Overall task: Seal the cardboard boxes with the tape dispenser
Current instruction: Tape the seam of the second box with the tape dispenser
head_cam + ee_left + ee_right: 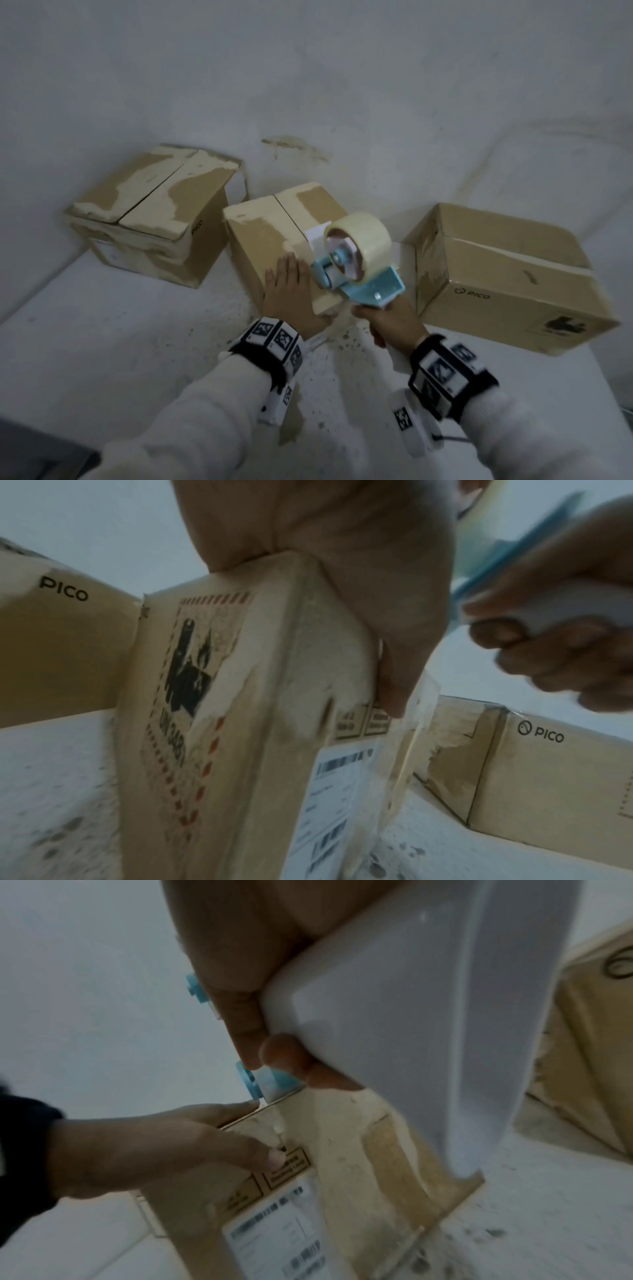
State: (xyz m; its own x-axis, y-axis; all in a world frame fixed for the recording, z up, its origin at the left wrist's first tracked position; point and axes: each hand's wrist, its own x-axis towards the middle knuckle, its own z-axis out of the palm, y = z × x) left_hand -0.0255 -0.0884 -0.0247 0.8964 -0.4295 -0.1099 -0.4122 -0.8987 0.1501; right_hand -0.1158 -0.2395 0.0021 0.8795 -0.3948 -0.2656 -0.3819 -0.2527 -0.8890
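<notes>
I see middle box, frame centre. My left hand lies flat on its near top, fingers straight. Right hand wraps tape dispenser handle, roller on seam. Seam runs away toward upper left; push that way, I think.

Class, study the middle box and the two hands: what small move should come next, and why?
Probably draw the tape dispenser away along the middle box's top seam. The right hand grips its handle at the near edge, the left hand lies flat on top, and the seam beyond looks untaped.
</notes>
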